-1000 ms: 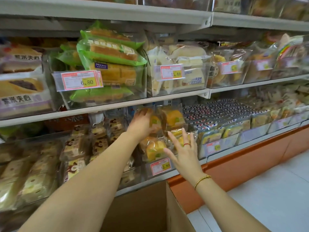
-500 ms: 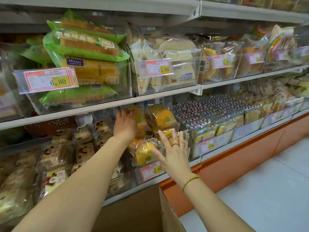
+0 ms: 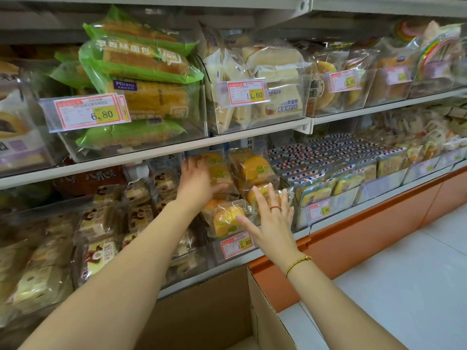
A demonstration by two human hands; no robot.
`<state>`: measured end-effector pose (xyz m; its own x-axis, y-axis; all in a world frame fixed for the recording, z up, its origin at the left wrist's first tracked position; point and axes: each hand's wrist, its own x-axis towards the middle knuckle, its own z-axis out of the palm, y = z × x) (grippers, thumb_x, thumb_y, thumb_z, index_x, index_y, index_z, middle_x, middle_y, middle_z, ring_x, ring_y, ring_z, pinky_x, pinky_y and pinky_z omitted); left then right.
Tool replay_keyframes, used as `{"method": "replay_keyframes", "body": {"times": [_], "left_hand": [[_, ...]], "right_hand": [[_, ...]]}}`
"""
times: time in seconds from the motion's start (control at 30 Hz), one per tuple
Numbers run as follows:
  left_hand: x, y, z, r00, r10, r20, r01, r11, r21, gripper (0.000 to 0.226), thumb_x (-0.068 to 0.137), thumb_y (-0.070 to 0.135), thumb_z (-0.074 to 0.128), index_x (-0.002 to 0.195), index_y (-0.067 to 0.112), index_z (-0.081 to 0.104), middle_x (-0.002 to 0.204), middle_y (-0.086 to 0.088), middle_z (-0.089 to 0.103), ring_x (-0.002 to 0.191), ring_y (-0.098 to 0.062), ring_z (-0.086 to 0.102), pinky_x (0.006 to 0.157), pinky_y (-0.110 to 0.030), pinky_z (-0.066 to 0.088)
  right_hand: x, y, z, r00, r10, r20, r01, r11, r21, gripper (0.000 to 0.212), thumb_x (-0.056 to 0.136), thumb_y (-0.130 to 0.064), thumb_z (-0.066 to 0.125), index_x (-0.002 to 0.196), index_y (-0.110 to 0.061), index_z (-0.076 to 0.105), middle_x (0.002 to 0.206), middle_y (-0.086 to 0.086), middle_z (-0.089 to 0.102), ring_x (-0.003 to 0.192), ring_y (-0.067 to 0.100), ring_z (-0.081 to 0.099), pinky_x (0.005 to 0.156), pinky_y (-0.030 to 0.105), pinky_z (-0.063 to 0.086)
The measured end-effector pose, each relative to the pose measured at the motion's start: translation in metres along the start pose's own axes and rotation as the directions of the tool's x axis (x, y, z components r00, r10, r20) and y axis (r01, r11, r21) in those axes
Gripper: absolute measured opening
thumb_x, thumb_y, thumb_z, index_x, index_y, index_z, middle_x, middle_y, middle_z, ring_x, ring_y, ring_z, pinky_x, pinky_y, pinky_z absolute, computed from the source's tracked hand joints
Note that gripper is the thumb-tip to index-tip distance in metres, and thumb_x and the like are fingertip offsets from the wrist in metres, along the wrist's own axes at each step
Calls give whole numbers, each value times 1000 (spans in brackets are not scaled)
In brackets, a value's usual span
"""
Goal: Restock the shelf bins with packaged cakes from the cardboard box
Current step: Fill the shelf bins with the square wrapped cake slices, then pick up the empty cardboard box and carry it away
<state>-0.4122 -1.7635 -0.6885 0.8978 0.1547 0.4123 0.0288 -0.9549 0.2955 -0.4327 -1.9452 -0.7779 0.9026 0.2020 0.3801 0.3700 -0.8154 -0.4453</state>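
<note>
Clear packs of yellow cakes point(image 3: 250, 170) are piled in a clear shelf bin point(image 3: 222, 252) on the lower shelf, marked with a 12.80 price tag point(image 3: 237, 245). My left hand point(image 3: 195, 184) reaches into the bin and grips one yellow cake pack point(image 3: 219, 173) at the upper left of the pile. In front of the bin my right hand point(image 3: 269, 219) is spread flat, fingers apart, against the front packs. An open cardboard box point(image 3: 214, 306) stands below, between my arms; its inside is hidden.
The upper shelf point(image 3: 156, 152) hangs just above my left hand, holding bins of green-wrapped bread point(image 3: 141, 69) and white cakes point(image 3: 267, 84). Brown-labelled cake packs point(image 3: 101, 233) fill the bin to the left, striped packs point(image 3: 336, 162) the right. White floor point(image 3: 404, 286) lies right.
The view has shifted slightly. My left hand has closed further around the upper cake pack; my right hand stays spread against the front packs.
</note>
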Motion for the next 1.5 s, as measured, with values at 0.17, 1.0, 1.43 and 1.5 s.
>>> {"method": "replay_keyframes", "body": {"times": [0.17, 1.0, 1.43, 1.5], "left_hand": [[-8, -1, -8, 1000, 4, -13, -4, 1000, -12, 78, 85, 45, 66, 146, 10, 30, 148, -17, 29, 141, -35, 18, 116, -42, 19], [-298, -99, -68, 935, -303, 181, 339, 916, -216, 14, 89, 27, 64, 93, 20, 52, 82, 7, 61, 75, -7, 58, 69, -24, 47], [-454, -98, -49, 553, -280, 785, 471, 882, -17, 58, 76, 65, 65, 95, 10, 66, 81, -2, 68, 78, -11, 68, 72, -27, 51], [-465, -97, -50, 525, -300, 796, 495, 869, 2, 59, 78, 65, 63, 94, 8, 68, 85, -1, 71, 77, -10, 68, 75, -28, 53]], "right_hand": [[-3, -5, -10, 1000, -11, 4, 11, 1000, -3, 93, 72, -86, 3, 151, -39, 2, 161, -1, -11, 145, 29, -20, 114, 56, -4], [-111, -28, -34, 946, 25, 324, 12, 994, -110, 27, 88, -27, 62, 105, -9, 51, 106, 9, 56, 95, 30, 58, 74, 35, 46], [-184, 18, -12, 496, 446, 745, -421, 874, -243, 25, 89, 6, 30, 82, 11, 53, 64, 24, 63, 51, 34, 63, 48, 39, 54], [-185, 17, -13, 466, 405, 787, -432, 880, -197, 23, 89, 8, 30, 92, 13, 52, 84, 31, 65, 71, 42, 66, 63, 54, 57]]}}
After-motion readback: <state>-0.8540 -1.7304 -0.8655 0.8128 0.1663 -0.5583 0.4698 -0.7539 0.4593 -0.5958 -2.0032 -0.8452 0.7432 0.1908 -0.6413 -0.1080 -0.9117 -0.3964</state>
